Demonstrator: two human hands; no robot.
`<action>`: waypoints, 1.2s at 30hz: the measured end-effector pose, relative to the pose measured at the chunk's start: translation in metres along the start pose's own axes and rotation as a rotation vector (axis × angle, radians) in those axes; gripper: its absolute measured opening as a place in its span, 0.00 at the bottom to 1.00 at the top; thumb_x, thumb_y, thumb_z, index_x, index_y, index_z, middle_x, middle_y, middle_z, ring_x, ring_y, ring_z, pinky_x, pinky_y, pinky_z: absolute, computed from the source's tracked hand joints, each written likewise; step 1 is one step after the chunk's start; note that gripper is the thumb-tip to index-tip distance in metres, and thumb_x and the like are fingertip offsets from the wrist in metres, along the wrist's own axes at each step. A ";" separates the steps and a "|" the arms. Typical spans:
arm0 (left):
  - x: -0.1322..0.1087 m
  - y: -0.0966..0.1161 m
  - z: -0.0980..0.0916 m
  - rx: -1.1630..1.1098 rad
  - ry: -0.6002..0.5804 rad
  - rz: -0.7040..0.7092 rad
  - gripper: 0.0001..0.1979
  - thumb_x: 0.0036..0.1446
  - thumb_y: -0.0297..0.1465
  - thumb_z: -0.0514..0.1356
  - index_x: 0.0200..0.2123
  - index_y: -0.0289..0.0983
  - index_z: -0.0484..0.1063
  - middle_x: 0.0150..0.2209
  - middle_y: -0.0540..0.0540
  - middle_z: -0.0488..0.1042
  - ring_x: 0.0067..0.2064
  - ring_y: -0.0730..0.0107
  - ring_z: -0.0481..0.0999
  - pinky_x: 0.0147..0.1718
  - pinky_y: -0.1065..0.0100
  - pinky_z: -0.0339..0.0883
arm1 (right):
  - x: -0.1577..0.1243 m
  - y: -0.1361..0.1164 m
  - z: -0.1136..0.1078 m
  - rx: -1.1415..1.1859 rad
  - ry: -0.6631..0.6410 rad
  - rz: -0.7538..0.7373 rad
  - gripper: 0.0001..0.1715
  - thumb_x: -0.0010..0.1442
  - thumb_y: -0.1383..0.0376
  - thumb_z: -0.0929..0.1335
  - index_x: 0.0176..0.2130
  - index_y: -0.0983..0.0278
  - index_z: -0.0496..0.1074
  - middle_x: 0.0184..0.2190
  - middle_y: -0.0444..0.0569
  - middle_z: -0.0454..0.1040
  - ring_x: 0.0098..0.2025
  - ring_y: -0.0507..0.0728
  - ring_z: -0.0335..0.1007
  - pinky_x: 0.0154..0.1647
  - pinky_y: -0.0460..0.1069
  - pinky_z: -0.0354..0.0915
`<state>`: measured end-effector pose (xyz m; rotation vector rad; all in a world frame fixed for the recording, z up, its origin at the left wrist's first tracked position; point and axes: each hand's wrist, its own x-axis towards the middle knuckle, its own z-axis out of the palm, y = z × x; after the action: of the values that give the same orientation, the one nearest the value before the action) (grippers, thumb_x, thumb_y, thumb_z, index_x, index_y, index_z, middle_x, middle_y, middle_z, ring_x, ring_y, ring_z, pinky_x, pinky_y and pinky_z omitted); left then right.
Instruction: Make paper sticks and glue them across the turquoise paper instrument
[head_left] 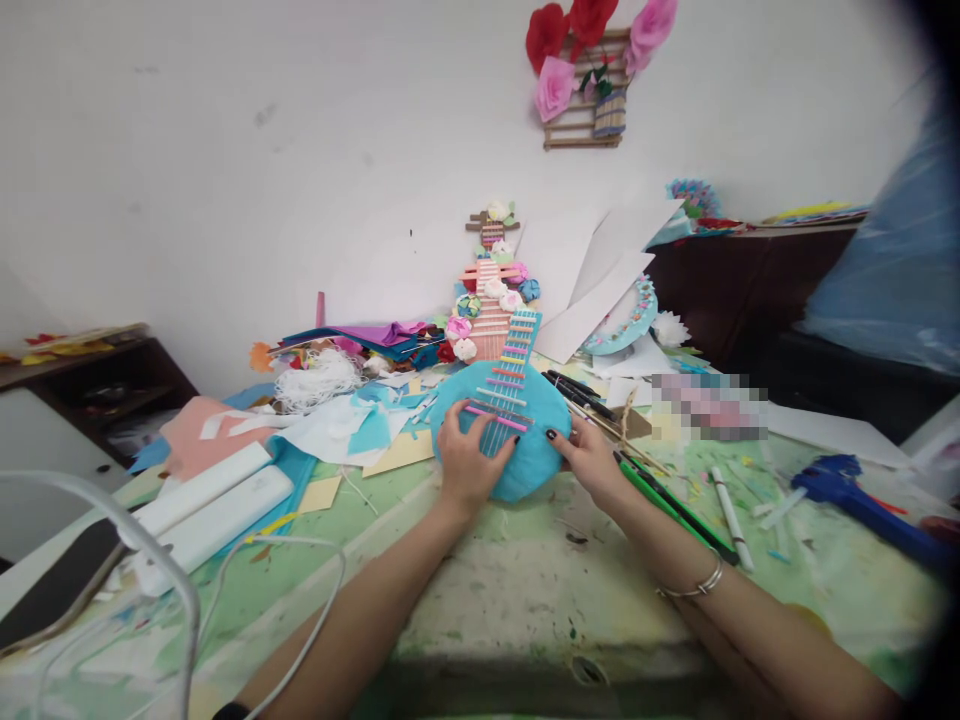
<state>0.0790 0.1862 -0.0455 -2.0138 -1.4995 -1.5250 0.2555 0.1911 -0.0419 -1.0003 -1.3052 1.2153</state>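
A blue craft lute (540,400) with a rounded body is held up above the table, its neck crossed by coloured strips and white strings. My left hand (466,450) lies over the front of the body. Its thumb and a fingertip press at the two ends of a pink strip (495,417) across the strings. My right hand (589,455) grips the body's right edge, thumb in front and the other fingers partly hidden behind. Directly behind stands a pink craft lute (487,320) decorated with paper flowers.
White string (319,378), paper scraps and white rolls (217,520) lie left. Black pens (581,395), green scissors-like tools (671,505), a white marker (731,520) and a blue glue gun (870,510) lie right. A white cable (176,570) loops across the front left.
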 end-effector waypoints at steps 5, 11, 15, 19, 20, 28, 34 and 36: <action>0.002 0.002 0.001 -0.019 0.016 -0.014 0.17 0.45 0.40 0.66 0.37 0.38 0.70 0.50 0.38 0.64 0.54 0.51 0.64 0.51 0.50 0.61 | -0.002 0.001 0.004 -0.063 0.012 -0.052 0.31 0.48 0.51 0.69 0.48 0.64 0.64 0.30 0.49 0.76 0.28 0.58 0.72 0.25 0.52 0.71; 0.004 0.000 0.005 -0.023 0.041 -0.034 0.22 0.43 0.41 0.66 0.38 0.37 0.64 0.47 0.38 0.65 0.52 0.52 0.66 0.50 0.51 0.61 | -0.004 0.002 0.007 -0.069 0.031 -0.060 0.29 0.48 0.51 0.69 0.45 0.64 0.65 0.27 0.47 0.74 0.26 0.57 0.71 0.23 0.52 0.70; 0.005 0.001 0.004 -0.037 0.085 -0.042 0.25 0.40 0.40 0.66 0.39 0.37 0.59 0.46 0.38 0.64 0.52 0.52 0.65 0.50 0.51 0.61 | -0.005 0.001 0.009 -0.051 0.022 -0.066 0.27 0.48 0.51 0.69 0.44 0.64 0.65 0.27 0.47 0.74 0.25 0.56 0.71 0.23 0.52 0.70; 0.006 0.005 0.001 -0.046 0.115 -0.039 0.26 0.39 0.39 0.66 0.39 0.39 0.56 0.46 0.39 0.62 0.53 0.51 0.63 0.50 0.50 0.59 | -0.006 0.001 0.011 -0.061 0.017 -0.081 0.27 0.49 0.51 0.69 0.43 0.64 0.65 0.28 0.48 0.74 0.26 0.57 0.71 0.26 0.53 0.71; 0.005 0.006 0.000 -0.045 0.115 -0.044 0.26 0.39 0.39 0.66 0.39 0.39 0.56 0.46 0.39 0.61 0.53 0.51 0.63 0.50 0.50 0.59 | -0.006 0.001 0.011 -0.070 0.021 -0.088 0.26 0.49 0.51 0.69 0.43 0.64 0.65 0.28 0.48 0.74 0.26 0.57 0.71 0.26 0.53 0.71; 0.000 0.007 0.003 -0.062 0.116 -0.078 0.28 0.38 0.39 0.67 0.39 0.39 0.55 0.44 0.41 0.60 0.51 0.52 0.63 0.49 0.50 0.60 | -0.006 0.004 0.011 -0.085 0.023 -0.097 0.25 0.50 0.50 0.68 0.42 0.63 0.66 0.27 0.48 0.74 0.25 0.56 0.71 0.26 0.53 0.72; -0.003 0.003 0.005 -0.096 0.129 -0.082 0.33 0.37 0.39 0.67 0.44 0.38 0.53 0.48 0.38 0.59 0.53 0.51 0.61 0.51 0.48 0.58 | -0.006 0.004 0.011 -0.046 0.022 -0.089 0.26 0.49 0.50 0.68 0.43 0.63 0.65 0.29 0.48 0.74 0.25 0.55 0.70 0.25 0.51 0.70; -0.003 0.000 0.006 -0.107 0.146 -0.067 0.35 0.37 0.39 0.68 0.45 0.38 0.53 0.48 0.38 0.58 0.54 0.51 0.61 0.51 0.48 0.58 | -0.007 0.004 0.011 -0.050 0.020 -0.092 0.26 0.49 0.49 0.69 0.42 0.63 0.65 0.30 0.48 0.74 0.25 0.55 0.70 0.24 0.50 0.70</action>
<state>0.0829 0.1880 -0.0503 -1.8779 -1.4711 -1.7723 0.2447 0.1838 -0.0460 -0.9753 -1.3571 1.1051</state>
